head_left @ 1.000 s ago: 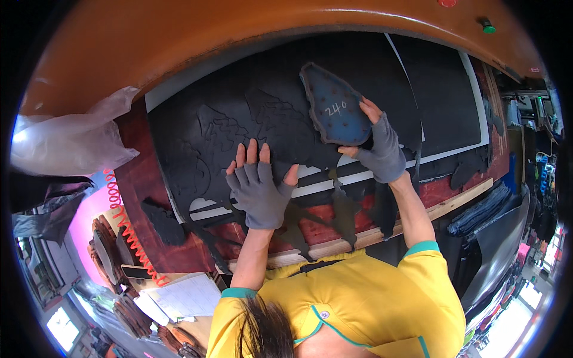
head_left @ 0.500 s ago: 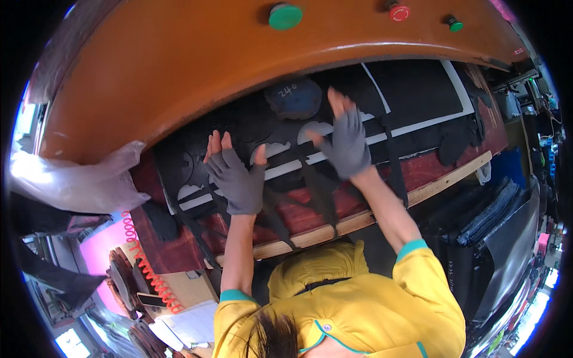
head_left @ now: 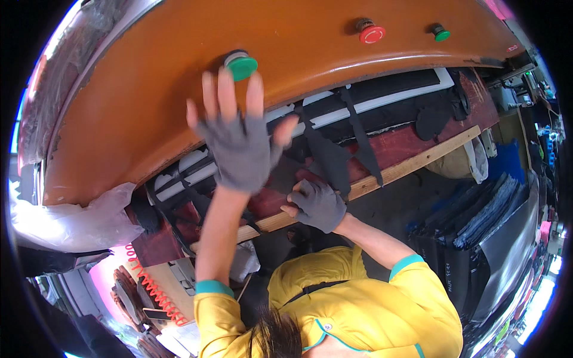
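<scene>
My left hand (head_left: 236,143), in a grey fingerless glove, is raised with its fingers spread and holds nothing. Its fingertips are at or just in front of a green push button (head_left: 242,67) on the orange machine panel (head_left: 161,77); contact cannot be made out. Near the front of the dark red board (head_left: 394,146), my right hand (head_left: 320,206), gloved alike, is curled closed beside a hanging black cut strip (head_left: 328,158). Whatever its fingers hold, if anything, is hidden. Black sheet with cut-outs and white strips (head_left: 331,117) lies on the board, partly under the panel.
A red button (head_left: 372,34) and a smaller green button (head_left: 441,34) sit farther right on the panel. A wooden strip (head_left: 412,158) edges the board. Stacked black sheets (head_left: 483,209) stand at right. Clear plastic (head_left: 77,209) and a red coiled hose (head_left: 156,286) are at left.
My left hand has risen from the sheet to the green button. My right hand has drawn back to the board's front edge and curled. The panel now covers more of the sheet in view.
</scene>
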The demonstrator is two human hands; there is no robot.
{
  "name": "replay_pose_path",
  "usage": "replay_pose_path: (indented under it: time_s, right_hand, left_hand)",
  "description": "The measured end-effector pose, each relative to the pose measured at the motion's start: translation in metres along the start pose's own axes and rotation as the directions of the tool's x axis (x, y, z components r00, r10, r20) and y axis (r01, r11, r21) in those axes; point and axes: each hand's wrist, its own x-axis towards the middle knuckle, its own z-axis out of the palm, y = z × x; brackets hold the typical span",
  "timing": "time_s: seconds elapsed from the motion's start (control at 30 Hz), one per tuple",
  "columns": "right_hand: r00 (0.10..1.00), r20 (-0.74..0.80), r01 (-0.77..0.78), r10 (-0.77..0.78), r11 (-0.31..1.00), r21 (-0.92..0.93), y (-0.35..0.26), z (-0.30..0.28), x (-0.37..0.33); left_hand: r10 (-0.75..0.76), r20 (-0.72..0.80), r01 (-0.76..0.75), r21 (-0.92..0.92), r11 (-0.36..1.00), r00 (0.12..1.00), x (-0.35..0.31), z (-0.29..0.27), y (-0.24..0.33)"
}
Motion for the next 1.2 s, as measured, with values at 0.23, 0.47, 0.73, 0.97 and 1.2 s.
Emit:
replay_pose_path:
  time_s: [0.23,0.47,0.73,0.97,1.2]
  right_hand:
    - [0.997,0.022,0.08,-0.078,0.993,-0.089,0.001,-0.003,0.0]
    - [0.989,0.019,0.146,-0.145,0.984,-0.1,0.003,-0.005,0.0]
    - [0.996,-0.064,0.046,-0.062,0.974,-0.221,-0.013,0.005,-0.01]
    - [0.999,0.001,0.046,-0.046,0.998,-0.051,-0.034,-0.019,-0.054]
    - [0.978,-0.207,-0.01,-0.022,0.988,-0.153,-0.023,-0.067,0.004]
  left_hand:
    - [-0.38,0.306,0.386,0.043,0.922,0.873,-0.168,-0.055,0.057]
    - [-0.317,0.294,0.325,0.022,0.946,0.902,-0.206,-0.04,0.058]
    - [-0.397,0.397,0.417,0.041,0.908,0.827,-0.193,-0.058,0.066]
    - [-0.349,0.48,0.417,-0.039,0.908,0.805,-0.205,-0.097,0.087]
    - [-0.46,0.272,0.467,0.041,0.883,0.845,-0.158,-0.082,0.073]
